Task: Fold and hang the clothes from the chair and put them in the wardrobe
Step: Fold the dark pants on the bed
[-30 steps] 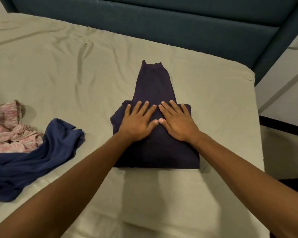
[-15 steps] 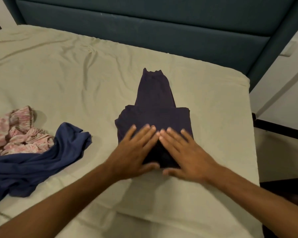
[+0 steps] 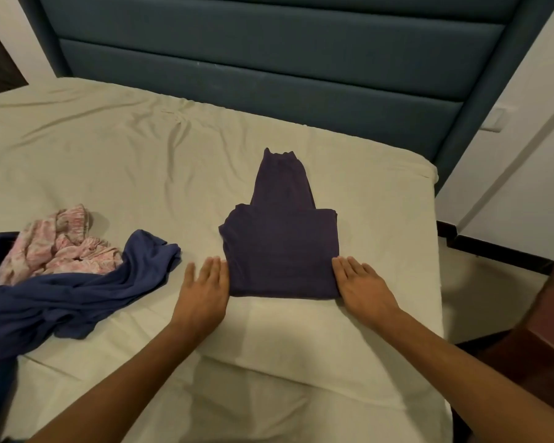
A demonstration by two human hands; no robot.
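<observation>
A dark purple garment (image 3: 282,251) lies folded on the bed, a square block with a narrower part reaching toward the headboard. My left hand (image 3: 205,289) lies flat on the sheet, fingers straight, touching the garment's left edge. My right hand (image 3: 360,287) lies flat the same way against the garment's right edge. Neither hand holds anything.
A crumpled navy garment (image 3: 77,289) and a pink patterned one (image 3: 61,247) lie at the left of the bed (image 3: 109,155). The teal padded headboard (image 3: 269,68) stands behind. A dark wooden piece (image 3: 538,343) is at the right, past the bed's edge.
Both hands slid back off the top of the folded garment and moved apart to its left and right edges. The camera view has tilted up a little.
</observation>
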